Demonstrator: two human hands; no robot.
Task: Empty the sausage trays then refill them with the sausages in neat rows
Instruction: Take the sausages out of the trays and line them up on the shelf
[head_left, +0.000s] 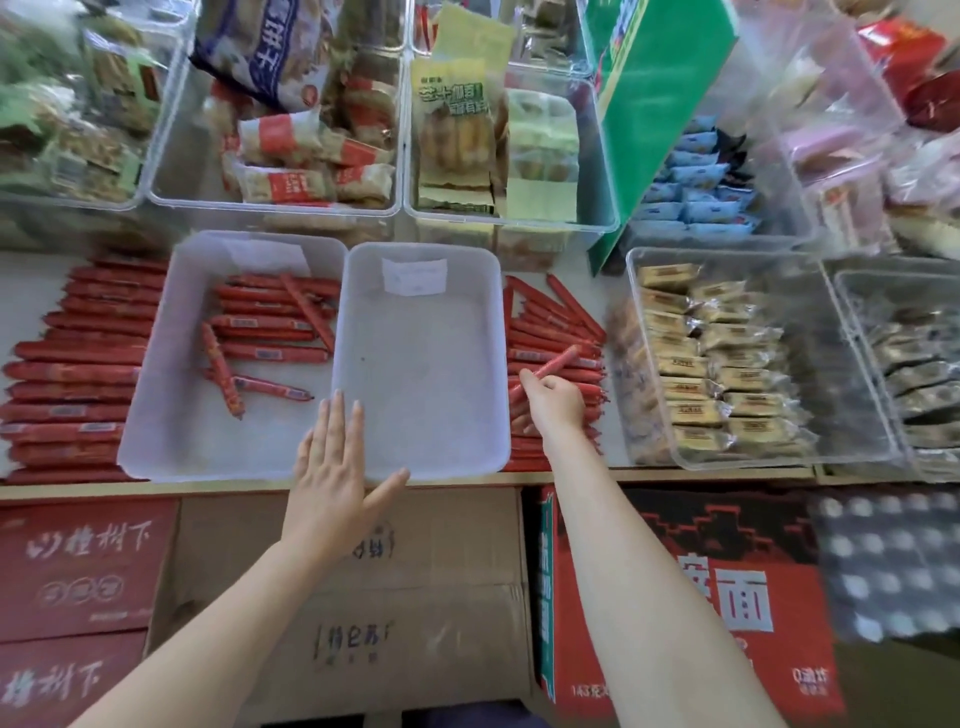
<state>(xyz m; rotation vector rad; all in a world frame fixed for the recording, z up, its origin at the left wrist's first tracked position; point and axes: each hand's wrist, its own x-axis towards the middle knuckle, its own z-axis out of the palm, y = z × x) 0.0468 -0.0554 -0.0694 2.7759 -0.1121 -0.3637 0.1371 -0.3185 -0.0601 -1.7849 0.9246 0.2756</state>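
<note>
Red sausage (549, 366) pinched in right hand (556, 402); left hand (332, 462) flat; two trays (358, 291).

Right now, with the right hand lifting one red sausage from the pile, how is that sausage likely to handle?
The sausage sticks out straight past the right hand, so it is probably fairly stiff. Its round shape and glossy wrapper suggest it may roll or slip inside the empty tray. Held by fingers at one end, it seems light.
</note>
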